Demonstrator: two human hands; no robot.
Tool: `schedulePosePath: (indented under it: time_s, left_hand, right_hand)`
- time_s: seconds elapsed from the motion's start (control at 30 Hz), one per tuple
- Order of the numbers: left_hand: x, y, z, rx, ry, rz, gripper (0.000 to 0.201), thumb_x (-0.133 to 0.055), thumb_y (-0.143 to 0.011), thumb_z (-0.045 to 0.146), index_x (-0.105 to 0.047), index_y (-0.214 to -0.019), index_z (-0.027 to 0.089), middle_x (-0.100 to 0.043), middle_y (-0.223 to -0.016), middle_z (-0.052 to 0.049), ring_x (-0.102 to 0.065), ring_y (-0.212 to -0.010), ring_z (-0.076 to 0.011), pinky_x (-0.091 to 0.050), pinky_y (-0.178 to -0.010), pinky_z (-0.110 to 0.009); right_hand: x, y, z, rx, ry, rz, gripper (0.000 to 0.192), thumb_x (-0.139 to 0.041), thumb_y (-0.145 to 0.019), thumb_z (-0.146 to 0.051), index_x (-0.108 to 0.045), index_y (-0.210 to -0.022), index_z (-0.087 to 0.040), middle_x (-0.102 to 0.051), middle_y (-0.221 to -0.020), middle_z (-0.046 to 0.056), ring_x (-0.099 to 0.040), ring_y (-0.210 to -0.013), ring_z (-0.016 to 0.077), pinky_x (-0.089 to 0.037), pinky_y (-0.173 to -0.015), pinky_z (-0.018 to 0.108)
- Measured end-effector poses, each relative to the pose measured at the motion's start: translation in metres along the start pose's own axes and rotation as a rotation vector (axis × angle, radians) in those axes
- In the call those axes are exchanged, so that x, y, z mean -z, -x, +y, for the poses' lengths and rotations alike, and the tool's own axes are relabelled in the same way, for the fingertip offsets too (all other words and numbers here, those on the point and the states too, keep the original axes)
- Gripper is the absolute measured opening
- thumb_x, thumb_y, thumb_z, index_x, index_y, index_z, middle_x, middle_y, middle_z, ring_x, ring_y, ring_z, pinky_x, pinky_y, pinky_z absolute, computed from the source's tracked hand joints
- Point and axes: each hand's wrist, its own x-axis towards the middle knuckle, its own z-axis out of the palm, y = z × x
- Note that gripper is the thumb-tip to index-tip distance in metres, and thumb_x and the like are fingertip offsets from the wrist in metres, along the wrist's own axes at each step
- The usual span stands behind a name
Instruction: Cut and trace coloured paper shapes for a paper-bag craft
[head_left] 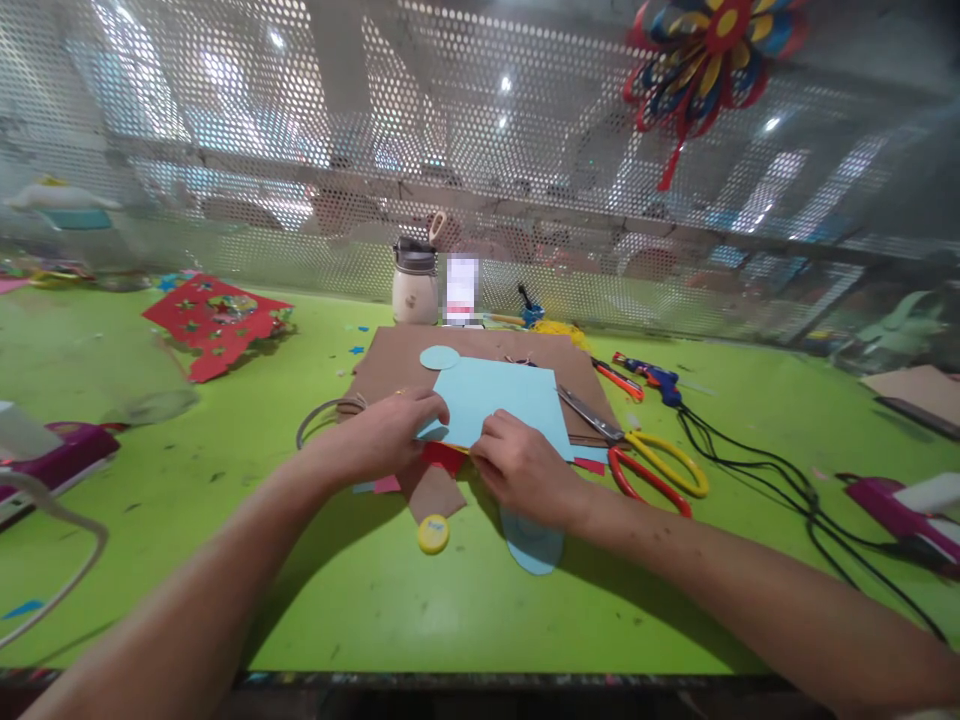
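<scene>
Blue sheet [499, 385]: lay on brown cardboard [401, 350], at the middle of the green surface [450, 620].
Left hand [401, 425]: curled over the sheet's edge at 8 o'clock; whether it was clamped there, I could not tell.
Right hand [514, 465]: was clamped on the near edge, toward 6 o'clock, fingertips together.
Scissors [619, 435]: lay between 3 and 4 o'clock from the sheet, one handle yellow, one red.
Glue gun [652, 378]: lay farther off toward 3 o'clock.
Blue circles: the small one [439, 357] lay at 10 o'clock, the large one [535, 548] between 5 and 6, partly under the right hand.
Yellow disc [433, 534]: sat at 7 o'clock.
Jar [415, 292]: stood upright at 11 o'clock.
</scene>
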Motion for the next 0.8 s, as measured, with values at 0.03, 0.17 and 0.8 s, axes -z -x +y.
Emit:
schedulePosePath:
  time_s: [0.03,0.17,0.8]
  left_hand:
    - [-0.001,-0.001,-0.001,0.002,-0.005,0.007,0.026,-0.05,-0.076,0.015,-0.058,-0.1,0.022,-0.059,-0.104,-0.007,-0.058,-0.091,-0.0232,-0.044,-0.078,-0.032]
    - [-0.004,-0.003,-0.007,0.024,-0.032,0.032,0.027,-0.047,-0.075,0.011,-0.059,-0.097,0.021,-0.059,-0.1,-0.007,-0.058,-0.089,-0.0231,-0.043,-0.076,-0.031]
    - [0.007,-0.005,-0.015,0.132,0.025,0.064,0.038,-0.044,-0.079,0.016,-0.064,-0.111,0.018,-0.067,-0.111,-0.007,-0.061,-0.099,-0.0216,-0.045,-0.088,-0.03]
  right_hand:
    - [0.001,-0.002,0.002,-0.01,-0.025,0.012,0.018,-0.049,-0.089,-0.011,-0.062,-0.077,-0.013,-0.054,-0.076,0.006,-0.047,-0.08,0.0198,-0.038,-0.068,0.03]
    - [0.007,-0.007,0.008,-0.035,-0.114,0.062,0.016,-0.05,-0.088,-0.008,-0.062,-0.079,-0.013,-0.054,-0.077,0.006,-0.048,-0.081,0.0197,-0.04,-0.069,0.03]
    - [0.007,-0.007,0.013,-0.063,-0.234,0.198,0.016,-0.05,-0.086,-0.007,-0.057,-0.075,-0.017,-0.052,-0.075,0.005,-0.047,-0.077,0.0204,-0.04,-0.067,0.032]
